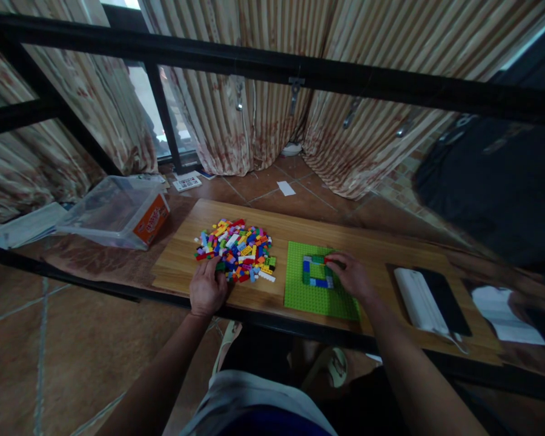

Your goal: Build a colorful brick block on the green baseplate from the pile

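Note:
A square ring of building bricks [318,283], in blue, green and grey, stands on a bright green baseplate [320,306]. My right hand [352,275] is over the plate's right side, its fingers pinching a red brick [328,260] at the ring's upper right corner. Whether that brick is pressed down I cannot tell. On the left, a loose pile of many-coloured bricks [247,248] lies on the wooden board. My left hand [208,287] rests at the pile's near left edge, fingertips closed on a dark green brick [220,266].
The wooden board [263,297] lies along a dark-framed table. Left of it sits a clear plastic bin [113,209] with an orange label. To the right are a white power bank [418,300] with a cable, a black phone [445,300] and white paper [506,312].

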A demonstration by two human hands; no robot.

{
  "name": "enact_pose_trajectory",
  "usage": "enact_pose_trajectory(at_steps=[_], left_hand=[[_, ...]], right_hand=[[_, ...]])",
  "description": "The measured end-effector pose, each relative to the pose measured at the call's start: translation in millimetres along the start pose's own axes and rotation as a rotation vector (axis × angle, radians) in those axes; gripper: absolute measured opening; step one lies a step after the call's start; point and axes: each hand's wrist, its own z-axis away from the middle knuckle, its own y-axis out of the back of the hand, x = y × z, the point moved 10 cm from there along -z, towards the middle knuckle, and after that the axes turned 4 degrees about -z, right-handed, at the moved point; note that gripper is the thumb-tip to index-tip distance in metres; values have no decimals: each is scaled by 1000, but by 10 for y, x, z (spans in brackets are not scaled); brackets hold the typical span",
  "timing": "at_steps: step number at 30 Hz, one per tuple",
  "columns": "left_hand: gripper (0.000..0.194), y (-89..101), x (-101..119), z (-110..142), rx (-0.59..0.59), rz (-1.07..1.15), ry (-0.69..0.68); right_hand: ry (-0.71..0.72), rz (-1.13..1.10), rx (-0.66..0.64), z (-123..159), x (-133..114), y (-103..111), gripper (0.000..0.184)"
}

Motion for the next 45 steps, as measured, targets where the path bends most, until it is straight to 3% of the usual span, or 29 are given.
enact_pose_trajectory(at_steps=[11,23,35,45], left_hand=[[41,-6,-13,1,-27,0,22],[38,41,6,-8,-4,19,35],[38,39,-1,1,-15,33,61],[38,19,-19,-2,-17,24,55]], right_hand=[[63,97,-109,-82,-78,-32,19],[63,53,-33,19,-61,-19,24],[86,82,-213,-101,-108,-83,21],[43,21,-92,-22,-9,-43,23]])
